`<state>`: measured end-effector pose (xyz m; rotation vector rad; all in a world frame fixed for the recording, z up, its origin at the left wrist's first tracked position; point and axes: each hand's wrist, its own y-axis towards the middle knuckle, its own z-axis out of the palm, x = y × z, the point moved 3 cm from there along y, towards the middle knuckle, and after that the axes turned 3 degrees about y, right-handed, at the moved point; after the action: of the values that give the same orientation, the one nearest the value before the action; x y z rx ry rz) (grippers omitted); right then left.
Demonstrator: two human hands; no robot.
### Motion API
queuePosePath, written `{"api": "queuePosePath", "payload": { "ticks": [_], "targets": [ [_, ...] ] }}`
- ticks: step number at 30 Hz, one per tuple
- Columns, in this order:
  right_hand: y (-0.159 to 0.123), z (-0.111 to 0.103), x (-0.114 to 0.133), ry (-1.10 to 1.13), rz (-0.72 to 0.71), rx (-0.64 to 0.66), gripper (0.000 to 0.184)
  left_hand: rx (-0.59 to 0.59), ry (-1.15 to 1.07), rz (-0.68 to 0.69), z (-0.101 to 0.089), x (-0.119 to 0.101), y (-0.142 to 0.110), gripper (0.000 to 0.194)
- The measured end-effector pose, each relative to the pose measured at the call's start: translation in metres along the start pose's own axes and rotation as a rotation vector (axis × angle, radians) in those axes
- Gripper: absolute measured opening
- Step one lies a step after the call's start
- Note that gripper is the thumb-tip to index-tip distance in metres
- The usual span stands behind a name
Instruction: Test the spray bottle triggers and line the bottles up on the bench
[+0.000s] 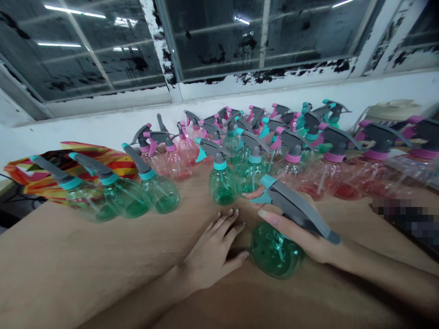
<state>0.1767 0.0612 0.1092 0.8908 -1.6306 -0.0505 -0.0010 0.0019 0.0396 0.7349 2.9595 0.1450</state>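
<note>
My right hand [305, 237] is wrapped round the neck of a green spray bottle [277, 256] with a grey and teal trigger head. The bottle leans slightly, its nozzle pointing away to the left. Just left of it, my left hand [216, 246] lies palm down on the wooden table [144, 269], fingers stretched out and holding nothing. Beyond my fingertips stands another green spray bottle [222, 185], upright. Part of the held bottle's neck is hidden behind my right fingers.
Three green spray bottles [159, 196] stand at the left before a colourful bag [113, 157]. Several pink spray bottles [334, 178] and green ones crowd the back and right. A dark, partly blurred object [411, 224] lies at the right edge. A window wall [202, 93] rises behind.
</note>
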Motion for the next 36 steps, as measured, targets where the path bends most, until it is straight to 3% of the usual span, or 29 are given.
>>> {"api": "queuePosePath", "payload": {
  "ticks": [16,25,32,36],
  "targets": [
    [-0.0004,-0.0014,0.0019,-0.059,-0.048,0.014,0.024,0.006,0.000,-0.013,-0.0013,-0.0007,0.0007,0.057],
    [0.0033,-0.0005,0.0059,-0.064,-0.047,0.021,0.009,-0.017,-0.002,0.002,-0.0023,-0.0020,-0.0011,0.057],
    [-0.0008,0.0001,0.0048,-0.099,-0.033,0.011,0.019,-0.025,-0.021,0.013,0.0001,-0.0003,-0.0013,0.062],
    [-0.0018,0.0005,0.0095,-0.072,-0.045,0.052,0.013,-0.030,-0.018,0.020,0.0003,0.0001,-0.0018,0.061]
  ]
}}
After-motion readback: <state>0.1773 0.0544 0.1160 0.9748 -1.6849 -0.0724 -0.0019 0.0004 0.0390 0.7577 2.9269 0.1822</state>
